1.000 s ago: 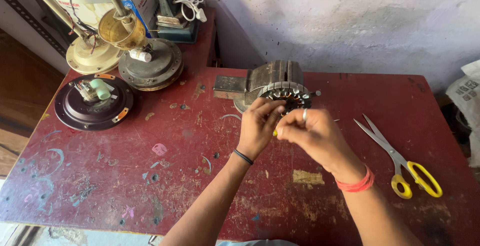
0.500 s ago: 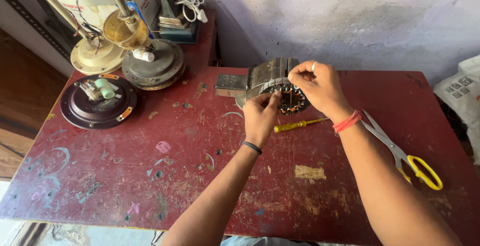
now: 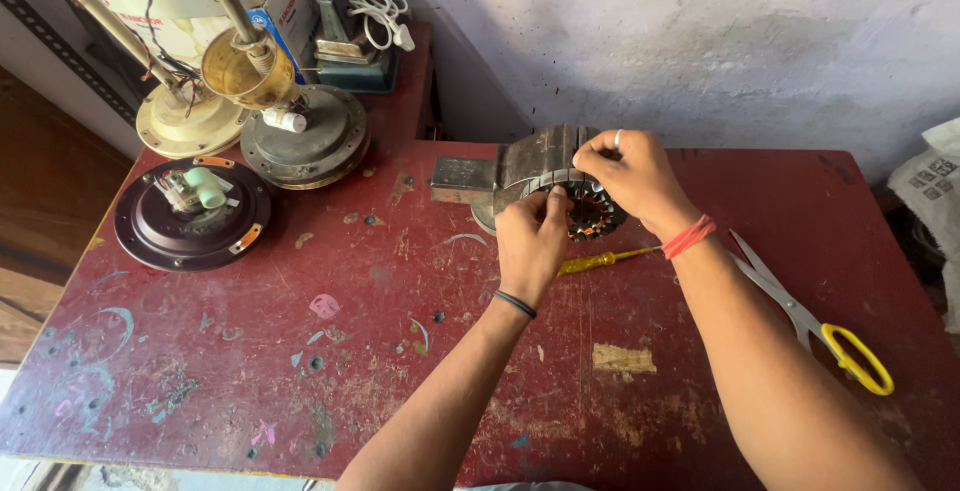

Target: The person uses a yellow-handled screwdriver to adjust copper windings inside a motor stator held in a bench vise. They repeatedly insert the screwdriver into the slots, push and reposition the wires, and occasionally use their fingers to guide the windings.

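Observation:
A round fan stator (image 3: 592,213) with copper windings stands on the red table (image 3: 300,351), leaning against a grey metal block (image 3: 545,156). My left hand (image 3: 532,236) grips the stator's front left rim. My right hand (image 3: 630,176) holds its upper right edge, fingers curled over the top. A yellow-handled screwdriver (image 3: 600,260) lies on the table just below the stator, between my two wrists. The stator's lower part is hidden behind my left hand.
Scissors with yellow handles (image 3: 820,321) lie at the right, partly under my right forearm. A dark round fan cover (image 3: 192,213) and two fan motor housings (image 3: 300,141) stand at the back left. A white cable (image 3: 370,1) sits behind them. A wall runs along the back.
My right hand left the front of the stator, where the screwdriver was, and moved up onto its top right edge. The screwdriver now lies on the table. The left hand stayed on the stator.

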